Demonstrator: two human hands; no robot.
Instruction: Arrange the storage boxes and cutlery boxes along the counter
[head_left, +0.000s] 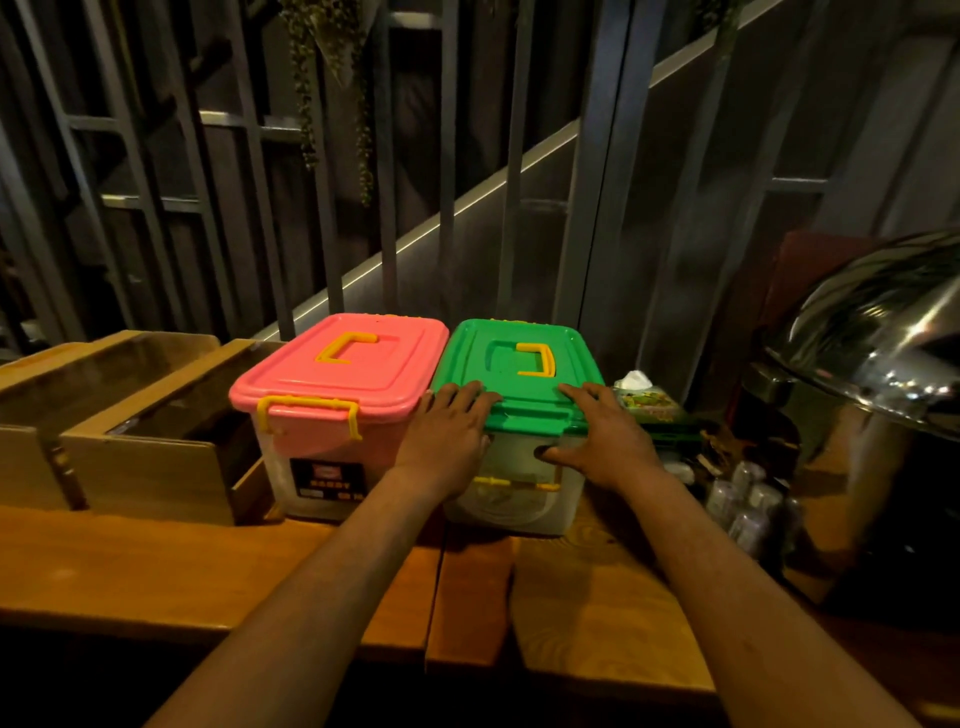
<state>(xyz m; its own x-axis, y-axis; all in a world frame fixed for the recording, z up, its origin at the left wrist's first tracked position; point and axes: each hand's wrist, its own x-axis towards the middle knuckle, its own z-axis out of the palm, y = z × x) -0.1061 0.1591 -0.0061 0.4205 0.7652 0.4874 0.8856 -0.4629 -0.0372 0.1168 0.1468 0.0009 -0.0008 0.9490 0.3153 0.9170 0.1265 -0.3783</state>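
Note:
Two clear plastic storage boxes stand side by side on the wooden counter (156, 566). The pink-lidded box (343, 374) is on the left, its yellow front latch closed. The green-lidded box (519, 358) touches it on the right, its yellow front latch hanging down. My left hand (447, 431) lies flat on the green lid's front left corner. My right hand (602, 436) presses on the front right edge, thumb against the box's front wall. Two wooden cutlery boxes (150, 457) sit left of the pink box.
A tissue pack (649, 400) sits right of the green box. Small clear shakers (748, 499) cluster beside it. A large steel chafing dish with its domed lid (878, 332) raised fills the right side. A metal railing runs behind the counter.

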